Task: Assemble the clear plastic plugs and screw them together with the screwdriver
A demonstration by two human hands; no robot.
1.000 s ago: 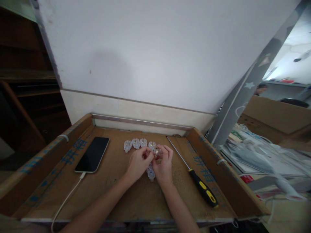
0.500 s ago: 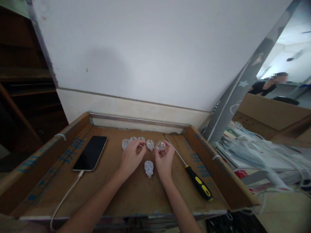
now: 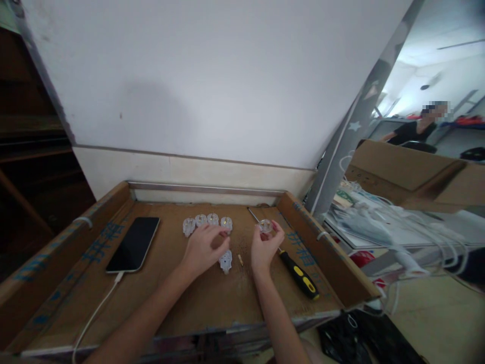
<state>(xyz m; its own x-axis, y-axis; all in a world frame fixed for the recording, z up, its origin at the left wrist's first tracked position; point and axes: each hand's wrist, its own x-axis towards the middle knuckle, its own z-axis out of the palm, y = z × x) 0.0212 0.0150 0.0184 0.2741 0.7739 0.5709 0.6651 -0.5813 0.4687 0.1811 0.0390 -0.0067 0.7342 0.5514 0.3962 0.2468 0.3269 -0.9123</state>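
While I watched from afar through the head camera, the right hand (image 3: 266,247) had its grip closed on a clear, round plastic piece (image 3: 265,226), pinched between thumb and fingers and raised over the steel shaft of a screwdriver with a black and yellow handle (image 3: 299,275). I saw the left hand (image 3: 204,247) with its grip parted, thumb and forefinger apart, just in front of a row of four clear plastic plug pieces with metal parts (image 3: 188,226). Close below its fingertips, a clear, tapered plastic piece with small holes (image 3: 226,263) lay on the brown, cardboard-lined counter (image 3: 212,308), and just right of that I made out a small brass-coloured part (image 3: 240,260). Well over to the left rested a black-screened smartphone with a pale edge (image 3: 133,245), a thin white cable (image 3: 96,313) plugged into its near end. Beyond a large brown cardboard box (image 3: 401,167), I noticed another person in a dark top (image 3: 411,133).
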